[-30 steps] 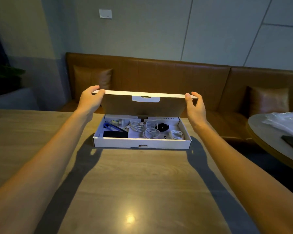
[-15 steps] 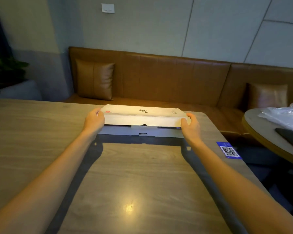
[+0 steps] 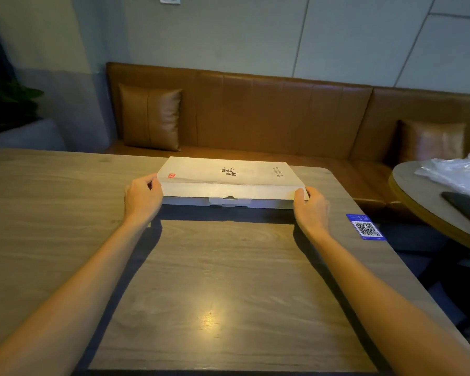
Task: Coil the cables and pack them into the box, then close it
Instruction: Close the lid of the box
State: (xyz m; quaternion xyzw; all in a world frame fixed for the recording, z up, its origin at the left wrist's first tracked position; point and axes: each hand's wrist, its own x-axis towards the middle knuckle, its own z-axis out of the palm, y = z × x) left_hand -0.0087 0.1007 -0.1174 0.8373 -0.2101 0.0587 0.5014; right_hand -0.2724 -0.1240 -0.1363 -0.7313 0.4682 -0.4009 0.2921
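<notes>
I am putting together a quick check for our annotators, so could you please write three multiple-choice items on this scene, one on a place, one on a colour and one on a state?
1. Where does the QR-code sticker lie?
A. On the box lid
B. On the wooden table, to the right of the right hand
C. On the sofa

2. What colour is the small stamp on the box lid?
A. Red
B. Green
C. Yellow

3. How does the lid stand?
A. Upright, fully open
B. Taken off and laid aside
C. Lowered over the box, front tab not yet tucked in

Answers:
1 B: it lies on the table near the right hand.
2 A: the mark at the lid's left corner is red.
3 C: the left hand and right hand hold its corners, and the tab hangs outside the front wall.
</notes>
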